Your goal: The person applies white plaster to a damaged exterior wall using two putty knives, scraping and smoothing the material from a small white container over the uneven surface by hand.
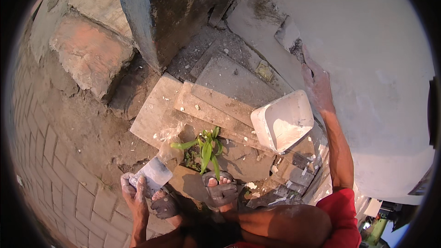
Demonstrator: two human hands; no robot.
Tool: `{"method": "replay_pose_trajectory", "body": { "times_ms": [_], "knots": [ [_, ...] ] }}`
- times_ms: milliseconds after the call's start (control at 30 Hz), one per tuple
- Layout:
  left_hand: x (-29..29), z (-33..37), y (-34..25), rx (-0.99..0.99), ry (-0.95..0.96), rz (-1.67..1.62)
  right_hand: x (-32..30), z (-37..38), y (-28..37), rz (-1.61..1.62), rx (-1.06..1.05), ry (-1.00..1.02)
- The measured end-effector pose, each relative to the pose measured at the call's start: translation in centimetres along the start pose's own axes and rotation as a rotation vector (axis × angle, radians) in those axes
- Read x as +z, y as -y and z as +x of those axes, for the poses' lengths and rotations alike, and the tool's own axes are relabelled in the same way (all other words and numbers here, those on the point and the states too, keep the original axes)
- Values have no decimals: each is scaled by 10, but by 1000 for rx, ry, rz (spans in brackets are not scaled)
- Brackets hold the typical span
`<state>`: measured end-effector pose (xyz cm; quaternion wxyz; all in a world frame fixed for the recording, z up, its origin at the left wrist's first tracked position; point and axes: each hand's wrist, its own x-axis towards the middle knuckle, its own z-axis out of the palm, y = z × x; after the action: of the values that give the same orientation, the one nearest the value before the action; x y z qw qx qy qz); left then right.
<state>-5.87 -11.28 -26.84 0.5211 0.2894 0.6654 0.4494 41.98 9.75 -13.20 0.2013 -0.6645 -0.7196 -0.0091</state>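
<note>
Clasping likely light, stiff scraper (288,33) by handle (298,50) in right grip (318,81), pinching flat plate (156,174) in left grip (135,193).

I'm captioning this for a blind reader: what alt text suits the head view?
A person's right hand holds a flat-bladed scraper at a pale wall, while their left hand grips a white-smeared flat plate. Nearby, a squarish white tub sits on stacked slabs, with a leafy green plant near the person's sandalled feet.
</note>
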Motion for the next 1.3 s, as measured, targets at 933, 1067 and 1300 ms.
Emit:
{"method": "replay_pose_trajectory", "body": {
  "times_ms": [933,1067,1300],
  "knots": [
    [23,1,-29,40,80,28,32,6,-3,-72,-55,104],
    [16,0,-35,74,71,44,57,15,6,-97,-77,79],
    [5,-6,-36,53,-30,41,49,-1,17,-86,55,115]
  ]
}}
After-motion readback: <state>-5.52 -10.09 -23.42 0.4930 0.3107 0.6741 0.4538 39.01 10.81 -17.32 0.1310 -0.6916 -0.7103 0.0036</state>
